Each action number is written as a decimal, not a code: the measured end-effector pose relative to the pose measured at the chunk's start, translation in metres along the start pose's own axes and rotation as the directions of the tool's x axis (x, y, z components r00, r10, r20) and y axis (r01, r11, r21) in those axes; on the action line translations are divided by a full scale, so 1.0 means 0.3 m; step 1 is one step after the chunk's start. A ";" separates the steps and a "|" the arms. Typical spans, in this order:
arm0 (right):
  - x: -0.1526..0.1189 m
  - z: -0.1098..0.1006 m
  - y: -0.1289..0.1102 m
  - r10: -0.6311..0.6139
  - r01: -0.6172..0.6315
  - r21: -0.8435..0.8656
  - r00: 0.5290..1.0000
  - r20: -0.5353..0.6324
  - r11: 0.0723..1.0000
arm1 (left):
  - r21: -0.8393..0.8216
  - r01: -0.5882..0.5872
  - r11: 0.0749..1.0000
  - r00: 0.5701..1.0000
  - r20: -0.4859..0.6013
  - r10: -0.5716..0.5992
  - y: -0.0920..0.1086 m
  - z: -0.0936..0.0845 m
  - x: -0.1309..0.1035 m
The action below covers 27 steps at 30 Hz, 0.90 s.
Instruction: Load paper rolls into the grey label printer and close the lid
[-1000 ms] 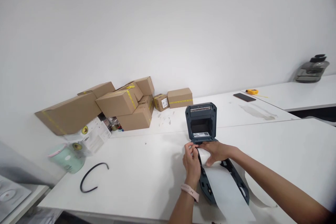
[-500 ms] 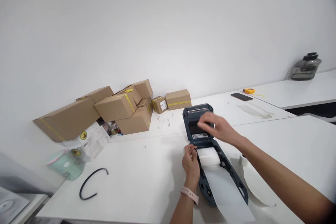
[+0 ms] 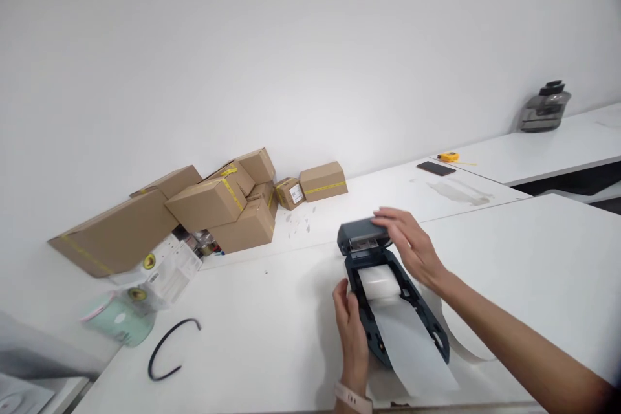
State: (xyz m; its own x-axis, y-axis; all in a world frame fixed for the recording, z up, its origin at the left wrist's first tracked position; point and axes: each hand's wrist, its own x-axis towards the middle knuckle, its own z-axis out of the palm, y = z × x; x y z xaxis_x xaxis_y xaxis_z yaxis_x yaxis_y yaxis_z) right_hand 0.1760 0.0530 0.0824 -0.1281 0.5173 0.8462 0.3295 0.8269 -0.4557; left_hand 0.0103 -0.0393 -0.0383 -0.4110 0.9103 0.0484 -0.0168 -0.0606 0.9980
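A dark blue label printer (image 3: 374,337) stands on the white table with its lid (image 3: 358,230) tilted partway over the body. Inside sits a white label roll (image 3: 381,282), and its strip of labels (image 3: 413,344) runs out toward me over the front edge. My right hand (image 3: 412,246) grips the lid's right edge, fingers on top. Along the printer's left side lies my left hand (image 3: 352,330), its fingers apart and holding nothing. A paper strip (image 3: 463,346) lies to the right of the printer, partly hidden by my right arm.
Cardboard boxes (image 3: 206,204) are piled against the wall at the left. A black curved cord (image 3: 158,352), a mint-green tub (image 3: 121,320) and plastic packaging (image 3: 169,272) lie left. Farther right are a black phone-like slab (image 3: 436,169), a yellow tape measure (image 3: 447,157) and a grey translucent container (image 3: 546,108).
My right hand has taken hold of the lid, which has swung from upright down toward the body. My left hand has slid lower along the printer's side and its fingers have loosened.
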 end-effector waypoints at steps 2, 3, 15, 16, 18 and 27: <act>-0.147 -0.035 -0.034 -0.098 0.098 -0.013 0.995 -0.006 0.995 | -0.100 0.119 0.988 0.991 -0.055 -0.125 -0.024 -0.027 -0.054; -0.222 -0.050 -0.044 -0.139 0.140 -0.033 0.990 0.012 0.990 | -0.137 0.156 0.978 0.982 -0.083 -0.168 -0.031 -0.039 -0.078; -0.648 -0.023 -0.047 -0.026 0.049 -0.233 0.994 0.104 0.971 | -0.010 0.153 0.988 0.988 0.039 -0.152 0.015 0.024 -0.219; -0.657 -0.017 -0.045 -0.019 0.041 -0.227 0.995 0.098 0.973 | 0.001 0.157 0.988 0.986 0.048 -0.157 0.011 0.027 -0.219; -0.670 -0.011 -0.043 -0.011 0.034 -0.220 0.995 0.101 0.975 | 0.034 0.152 0.988 0.988 0.030 -0.153 -0.001 0.033 -0.219; -0.681 -0.018 -0.044 0.012 0.009 -0.189 0.994 0.113 0.982 | 0.094 0.134 0.987 0.991 -0.024 -0.132 -0.016 0.049 -0.232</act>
State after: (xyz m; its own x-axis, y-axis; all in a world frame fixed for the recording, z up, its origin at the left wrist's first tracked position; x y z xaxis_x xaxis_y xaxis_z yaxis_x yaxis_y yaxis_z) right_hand 0.2029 -0.0649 -0.0829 -0.2286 0.5489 0.8041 0.4988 0.7753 -0.3874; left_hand 0.0523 -0.0962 -0.0457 -0.4267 0.9004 -0.0849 0.0138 0.1003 0.9949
